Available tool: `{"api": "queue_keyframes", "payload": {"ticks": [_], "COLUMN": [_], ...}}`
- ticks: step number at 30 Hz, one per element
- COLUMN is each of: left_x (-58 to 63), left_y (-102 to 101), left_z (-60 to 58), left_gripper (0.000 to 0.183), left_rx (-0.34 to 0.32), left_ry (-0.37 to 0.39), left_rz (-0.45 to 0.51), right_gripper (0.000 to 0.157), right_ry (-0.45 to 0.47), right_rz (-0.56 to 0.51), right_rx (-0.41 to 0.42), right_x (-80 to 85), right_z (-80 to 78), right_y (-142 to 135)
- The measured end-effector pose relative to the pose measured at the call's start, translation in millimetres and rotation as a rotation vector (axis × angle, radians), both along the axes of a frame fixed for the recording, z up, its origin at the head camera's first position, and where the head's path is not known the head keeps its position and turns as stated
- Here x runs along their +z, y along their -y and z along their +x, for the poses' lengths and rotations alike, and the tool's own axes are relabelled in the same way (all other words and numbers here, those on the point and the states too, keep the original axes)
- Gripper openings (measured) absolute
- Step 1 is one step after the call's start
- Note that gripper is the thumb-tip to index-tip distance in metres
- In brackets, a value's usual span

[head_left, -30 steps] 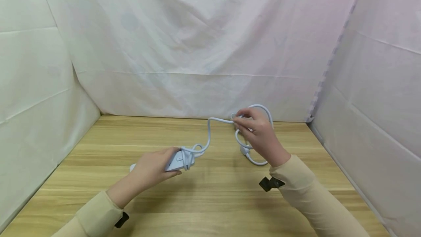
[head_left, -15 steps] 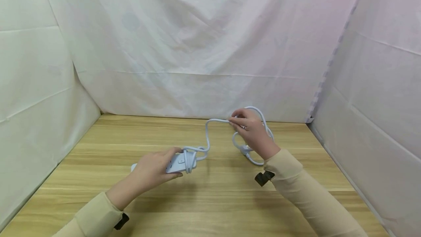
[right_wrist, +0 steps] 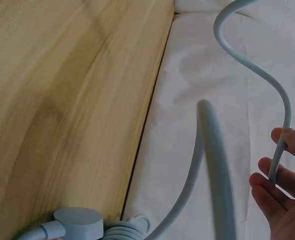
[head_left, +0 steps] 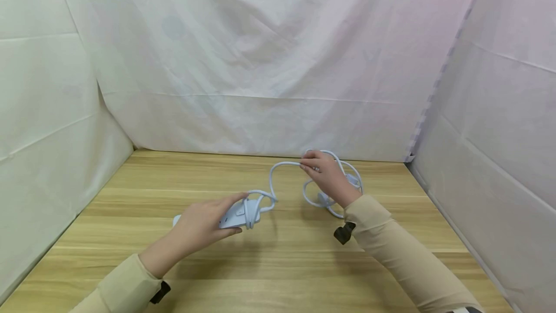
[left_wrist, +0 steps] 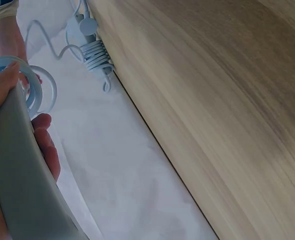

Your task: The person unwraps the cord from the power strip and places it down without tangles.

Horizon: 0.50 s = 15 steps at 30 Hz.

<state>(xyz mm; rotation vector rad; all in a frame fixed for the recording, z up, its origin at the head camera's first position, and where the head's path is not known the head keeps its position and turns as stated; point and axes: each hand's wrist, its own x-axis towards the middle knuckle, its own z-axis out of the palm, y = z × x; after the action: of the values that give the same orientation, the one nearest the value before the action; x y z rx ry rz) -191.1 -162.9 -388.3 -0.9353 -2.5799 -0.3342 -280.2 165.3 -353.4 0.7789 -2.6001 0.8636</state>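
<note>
My left hand [head_left: 200, 220] grips a white power strip [head_left: 234, 215], fingers on one long side and thumb on the other. Loops of its white cord [head_left: 284, 163] are wound round the strip's far end, beside the switch. From there the cord arches across to my right hand [head_left: 326, 175], which pinches it between thumb and fingers, as the right wrist view shows. Beyond this pinch the cord runs in loose loops around and below the hand. A round-headed plug [right_wrist: 78, 223] on a cord sits by the wood, next to a tightly wound bundle of cord [left_wrist: 96, 55].
The wooden table [head_left: 278, 264] fills the foreground. White cloth [head_left: 243, 62] hangs behind it and along both sides. Dark wrist mounts [head_left: 344, 232] are strapped under the sleeves.
My right hand has come slightly left and nearer to me, drawing the cord loops with it. The span of cord between the hands now bends in a rounder arch. The left hand has barely moved.
</note>
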Motion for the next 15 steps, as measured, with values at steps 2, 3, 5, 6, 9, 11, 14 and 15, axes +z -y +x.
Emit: {"api": "queue_keyframes", "payload": {"ticks": [2, 3, 5, 6, 9, 11, 14, 15], "left_x": [1.6, 2.4, 3.9, 4.4, 6.0, 7.4, 10.6, 11.9], "left_y": [0, 0, 0, 0, -1, -1, -3, -4], "left_z": [-0.2, -0.4, -0.7, -1.0, -2.2, -3.1, -4.2, -4.5], "left_gripper": [0.079, 0.078, 0.076, 0.076, 0.075, 0.075, 0.074, 0.074], "left_rx": [-0.014, -0.019, -0.029, -0.032, -0.033, -0.026, -0.017, -0.017], "left_ry": [-0.013, -0.023, -0.037, -0.043, -0.050, -0.046, -0.042, -0.043], "left_rz": [0.013, 0.018, 0.033, 0.036, 0.041, 0.041, 0.051, 0.055], "right_gripper": [0.024, 0.026, 0.029, 0.030, 0.029, 0.025, 0.017, 0.015], "right_ry": [0.049, 0.080, 0.137, 0.156, 0.215, 0.236, 0.276, 0.283], "right_rz": [0.008, 0.010, 0.022, 0.037, 0.045, 0.053, 0.041, 0.044], "right_rx": [-0.018, -0.029, -0.047, -0.054, -0.057, -0.052, -0.053, -0.055], "right_x": [-2.0, -2.8, -4.8, -6.0, -10.2, -13.1, -16.2, -17.0], "right_z": [-2.2, -2.8, -3.9, -4.5, -6.2, -7.4, -8.5, -8.8], "right_y": [0, 1, 1, 1, 1, 0, -2, -2]}}
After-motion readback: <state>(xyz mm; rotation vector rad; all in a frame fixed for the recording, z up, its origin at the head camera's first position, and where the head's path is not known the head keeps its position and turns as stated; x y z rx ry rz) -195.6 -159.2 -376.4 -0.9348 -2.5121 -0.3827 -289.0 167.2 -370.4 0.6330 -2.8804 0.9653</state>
